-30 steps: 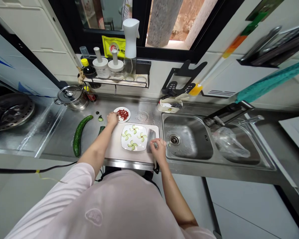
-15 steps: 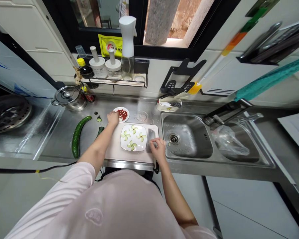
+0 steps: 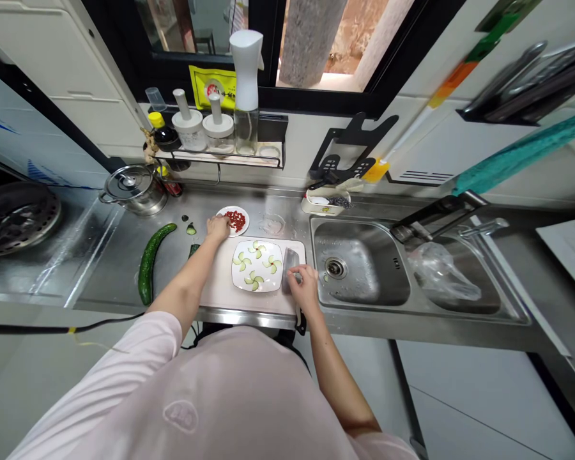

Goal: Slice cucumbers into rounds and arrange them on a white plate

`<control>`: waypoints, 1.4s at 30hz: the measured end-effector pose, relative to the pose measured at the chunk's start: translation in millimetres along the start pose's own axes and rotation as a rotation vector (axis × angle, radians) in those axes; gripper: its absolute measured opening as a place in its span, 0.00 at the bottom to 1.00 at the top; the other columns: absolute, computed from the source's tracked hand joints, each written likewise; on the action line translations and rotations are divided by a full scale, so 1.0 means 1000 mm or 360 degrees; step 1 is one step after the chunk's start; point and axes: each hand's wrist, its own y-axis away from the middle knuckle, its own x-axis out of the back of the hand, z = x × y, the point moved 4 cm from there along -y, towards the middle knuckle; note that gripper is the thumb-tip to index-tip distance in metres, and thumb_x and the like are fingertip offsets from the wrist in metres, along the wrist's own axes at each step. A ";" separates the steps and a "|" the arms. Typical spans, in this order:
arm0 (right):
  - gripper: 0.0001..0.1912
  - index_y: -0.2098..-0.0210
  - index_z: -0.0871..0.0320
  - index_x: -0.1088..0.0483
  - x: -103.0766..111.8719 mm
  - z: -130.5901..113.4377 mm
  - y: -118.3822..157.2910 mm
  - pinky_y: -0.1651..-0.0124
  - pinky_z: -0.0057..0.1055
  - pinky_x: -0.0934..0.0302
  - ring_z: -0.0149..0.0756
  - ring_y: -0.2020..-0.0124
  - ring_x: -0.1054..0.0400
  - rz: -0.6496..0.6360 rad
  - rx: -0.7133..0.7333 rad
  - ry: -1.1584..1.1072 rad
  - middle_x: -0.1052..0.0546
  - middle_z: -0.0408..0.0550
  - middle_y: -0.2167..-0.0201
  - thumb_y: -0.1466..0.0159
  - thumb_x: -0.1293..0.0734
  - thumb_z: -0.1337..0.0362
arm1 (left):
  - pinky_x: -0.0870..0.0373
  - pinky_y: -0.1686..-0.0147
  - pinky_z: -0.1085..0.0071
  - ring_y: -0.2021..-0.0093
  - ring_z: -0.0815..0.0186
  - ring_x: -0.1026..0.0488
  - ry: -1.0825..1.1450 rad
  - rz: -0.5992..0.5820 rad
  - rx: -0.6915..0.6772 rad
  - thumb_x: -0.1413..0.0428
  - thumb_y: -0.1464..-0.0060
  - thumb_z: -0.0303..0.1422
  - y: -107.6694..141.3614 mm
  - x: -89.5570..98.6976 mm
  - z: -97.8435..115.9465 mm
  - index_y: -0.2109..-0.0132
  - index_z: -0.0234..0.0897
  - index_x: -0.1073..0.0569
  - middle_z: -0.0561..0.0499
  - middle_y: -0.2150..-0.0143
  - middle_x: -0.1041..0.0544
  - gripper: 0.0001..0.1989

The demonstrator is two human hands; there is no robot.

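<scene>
Currently my left hand [image 3: 217, 227] is at the light, fiddly red bits [image 3: 237, 220], 12 o'clock; pinch unclear. My right hand [image 3: 305, 287] is on the heavy cleaver [image 3: 291, 268], 3 o'clock; can't tell if clamped.

Domestic kitchen. Contents: stainless steel double sink [image 3: 359, 239], gas burner [image 3: 16, 220], lidded steel pot [image 3: 134, 190], white cutting board [image 3: 220, 294], wall-mounted condiment rack [image 3: 220, 163].

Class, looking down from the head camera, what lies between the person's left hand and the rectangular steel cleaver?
Between the left hand and the rectangular steel cleaver, the head view shows a white square plate holding pale green cucumber slices arranged in fans.
</scene>
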 end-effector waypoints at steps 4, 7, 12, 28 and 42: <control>0.09 0.70 0.55 0.29 0.001 0.000 0.000 0.51 0.40 0.45 0.42 0.56 0.40 0.0001 -0.0003 -0.0002 0.29 0.48 0.64 0.39 0.38 0.60 | 0.43 0.50 0.58 0.49 0.53 0.34 0.0014 0.0021 0.0003 0.50 0.46 0.31 -0.001 -0.001 0.002 0.60 0.39 0.24 0.40 0.54 0.28 0.11; 0.09 0.70 0.55 0.29 0.001 0.001 0.000 0.50 0.40 0.45 0.42 0.56 0.40 0.0014 0.0005 0.0007 0.30 0.48 0.65 0.39 0.38 0.59 | 0.41 0.51 0.59 0.51 0.54 0.33 0.0107 0.0064 0.0064 0.50 0.46 0.31 -0.001 -0.002 0.000 0.63 0.37 0.25 0.39 0.54 0.27 0.09; 0.09 0.70 0.55 0.29 -0.001 0.005 0.000 0.50 0.40 0.45 0.41 0.57 0.39 0.0022 0.0018 0.0025 0.30 0.48 0.65 0.39 0.38 0.59 | 0.35 0.58 0.68 0.59 0.62 0.28 0.0650 0.0179 0.0318 0.48 0.49 0.30 -0.006 -0.006 -0.010 0.65 0.37 0.25 0.45 0.62 0.23 0.07; 0.08 0.70 0.54 0.30 -0.010 0.004 0.000 0.52 0.39 0.46 0.40 0.59 0.39 -0.0035 0.0073 0.0004 0.30 0.47 0.66 0.39 0.38 0.59 | 0.39 0.80 0.78 0.80 0.78 0.35 0.2351 0.0045 0.0598 0.41 0.54 0.30 0.003 -0.009 -0.006 0.60 0.33 0.25 0.47 0.65 0.23 0.12; 0.08 0.70 0.55 0.30 -0.019 -0.023 -0.017 0.51 0.38 0.45 0.40 0.59 0.37 -0.0058 0.0222 -0.0072 0.29 0.47 0.67 0.38 0.38 0.61 | 0.39 0.76 0.77 0.74 0.72 0.31 0.2325 0.0002 0.0247 0.40 0.53 0.39 0.060 0.011 0.042 0.56 0.35 0.28 0.49 0.69 0.24 0.18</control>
